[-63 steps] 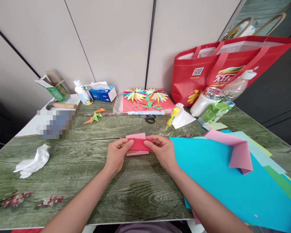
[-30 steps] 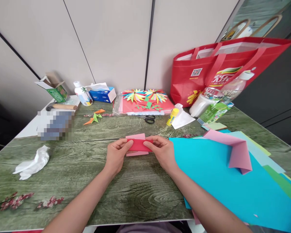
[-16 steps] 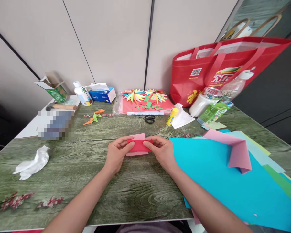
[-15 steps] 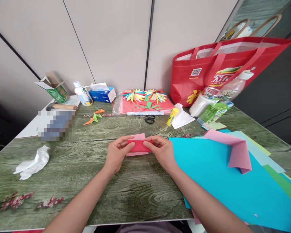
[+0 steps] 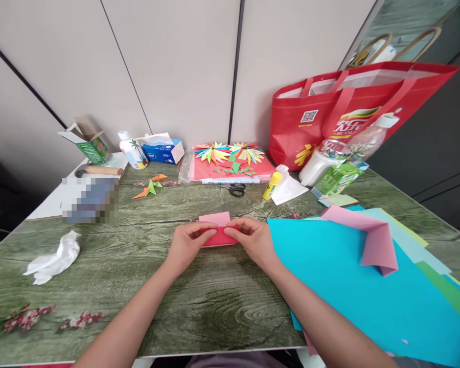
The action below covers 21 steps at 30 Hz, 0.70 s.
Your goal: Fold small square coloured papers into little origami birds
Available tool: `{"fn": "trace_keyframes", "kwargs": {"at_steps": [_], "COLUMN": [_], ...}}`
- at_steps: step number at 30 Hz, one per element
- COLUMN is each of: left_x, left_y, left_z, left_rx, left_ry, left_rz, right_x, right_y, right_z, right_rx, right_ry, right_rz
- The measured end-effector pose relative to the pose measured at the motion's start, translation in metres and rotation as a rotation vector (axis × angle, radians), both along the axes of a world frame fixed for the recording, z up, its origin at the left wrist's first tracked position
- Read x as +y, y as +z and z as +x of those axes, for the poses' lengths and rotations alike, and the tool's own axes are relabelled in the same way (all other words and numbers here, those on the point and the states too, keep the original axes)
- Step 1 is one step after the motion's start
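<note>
Green wood-grain tabletop (image 5: 199, 317) fills my remote feed. On the near side of the black-handled scissors (image 5: 237, 190), folded red paper (image 5: 220, 237) sits over pink paper (image 5: 218, 218). I judge it light, thin, a little springy and easily creased, best held by its short ends, where the left hand (image 5: 187, 243) and right hand (image 5: 256, 240) pinch it. It looks plain, bright and matte, its ends covered by the grip.
</note>
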State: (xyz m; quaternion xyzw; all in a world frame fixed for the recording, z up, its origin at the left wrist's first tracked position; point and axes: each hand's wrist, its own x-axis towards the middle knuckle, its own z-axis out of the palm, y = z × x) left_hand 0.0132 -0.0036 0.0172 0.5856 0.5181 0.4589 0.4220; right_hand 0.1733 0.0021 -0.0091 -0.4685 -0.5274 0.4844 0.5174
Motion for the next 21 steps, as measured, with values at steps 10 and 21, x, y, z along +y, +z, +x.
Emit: {"fn": "trace_keyframes", "kwargs": {"at_steps": [10,21], "left_x": [-0.001,-0.004], "left_y": [-0.005,-0.008], "left_z": [0.003,0.003], "left_rx": [-0.056,-0.086], "left_ry": [0.076,0.088], "left_rz": [-0.028,0.006], "right_x": [0.0,-0.003], "right_y": [0.001,0.008], "right_z": [0.0,-0.002], "right_rx": [-0.127,-0.259], "right_ry": [0.111,0.132], "right_rz": [0.034,0.058]}}
